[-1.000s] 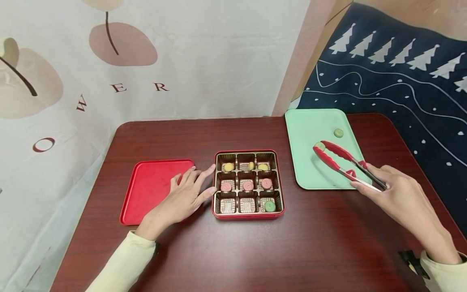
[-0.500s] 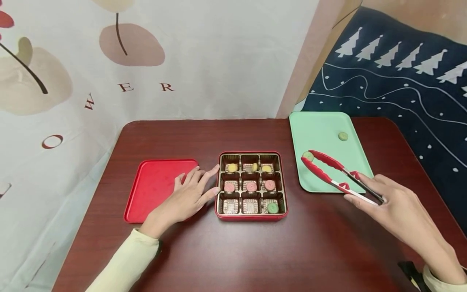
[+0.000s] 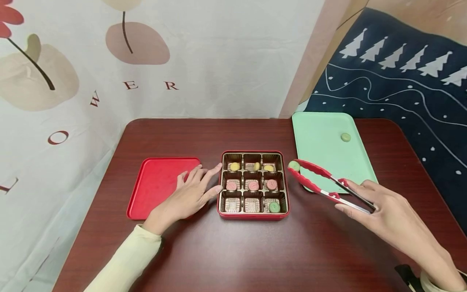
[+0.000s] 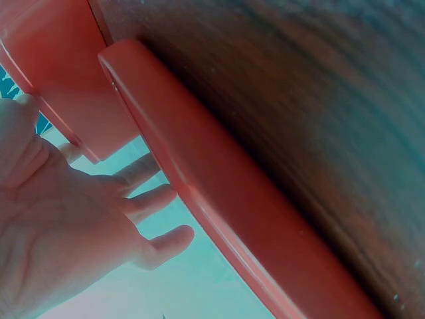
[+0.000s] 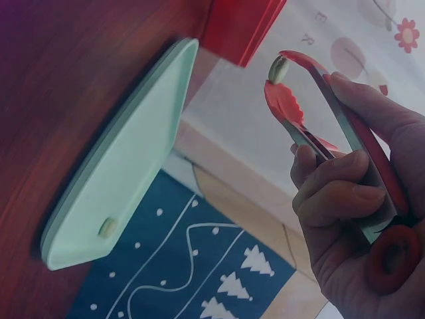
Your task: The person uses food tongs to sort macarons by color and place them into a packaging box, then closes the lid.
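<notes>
My right hand (image 3: 386, 207) grips tongs (image 3: 308, 183) pinching the green candy (image 3: 294, 166), between tray (image 3: 321, 129) and box's (image 3: 253, 217) right edge — slacken, and it could drop — left hand (image 3: 184, 198) spread at the box's left edge.

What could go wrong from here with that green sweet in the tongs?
The tongs pinch the green sweet only at their tips, so it might slip and fall. The left hand is right at the side of the box; a jolt could shift it. Lowered carelessly, the tongs might bump the pink sweets in the middle row.
</notes>
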The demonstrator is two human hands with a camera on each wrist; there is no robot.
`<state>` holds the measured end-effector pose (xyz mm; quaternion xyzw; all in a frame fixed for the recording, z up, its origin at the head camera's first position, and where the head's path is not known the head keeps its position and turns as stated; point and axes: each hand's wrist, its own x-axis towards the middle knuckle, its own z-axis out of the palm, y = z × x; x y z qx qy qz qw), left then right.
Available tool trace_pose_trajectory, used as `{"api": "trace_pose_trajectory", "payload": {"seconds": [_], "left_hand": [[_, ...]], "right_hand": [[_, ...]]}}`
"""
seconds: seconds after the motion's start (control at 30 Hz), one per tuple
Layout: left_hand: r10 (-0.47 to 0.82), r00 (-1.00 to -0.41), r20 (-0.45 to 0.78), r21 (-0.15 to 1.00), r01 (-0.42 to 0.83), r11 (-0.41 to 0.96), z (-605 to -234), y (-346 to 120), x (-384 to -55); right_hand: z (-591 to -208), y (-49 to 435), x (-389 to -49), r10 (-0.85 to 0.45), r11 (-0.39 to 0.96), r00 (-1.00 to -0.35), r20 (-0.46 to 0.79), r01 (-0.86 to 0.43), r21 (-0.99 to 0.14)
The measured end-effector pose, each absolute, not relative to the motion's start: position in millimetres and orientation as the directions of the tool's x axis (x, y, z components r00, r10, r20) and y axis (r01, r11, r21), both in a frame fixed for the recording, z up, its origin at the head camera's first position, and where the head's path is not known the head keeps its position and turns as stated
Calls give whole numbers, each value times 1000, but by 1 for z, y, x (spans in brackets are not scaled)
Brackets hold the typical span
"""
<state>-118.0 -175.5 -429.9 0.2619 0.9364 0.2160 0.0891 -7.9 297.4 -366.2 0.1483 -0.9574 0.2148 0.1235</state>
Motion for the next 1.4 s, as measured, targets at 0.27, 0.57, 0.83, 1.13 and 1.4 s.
{"api": "trace_pose_trajectory", "payload": {"seconds": [0.27, 0.57, 0.83, 1.13, 1.4], "left_hand": [[528, -848, -46, 450, 455, 769, -429, -175, -117], [517, -855, -35, 461, 445, 767, -429, -175, -115], [524, -850, -51, 448, 449, 773, -431, -175, -117], [529, -847, -53, 441, 456, 773, -429, -174, -119], [527, -848, -54, 444, 452, 774, -428, -174, -119]], "right_hand": [[-364, 280, -4, -238, 874, -945, 223, -309, -376], [-364, 269, -3, -252, 873, -950, 186, -306, -379], [-362, 261, 2, -221, 882, -975, 36, -216, -418], [-367, 247, 6, -292, 857, -954, 59, -289, -426], [-370, 237, 7, -383, 796, -909, 165, -415, -440]]}}
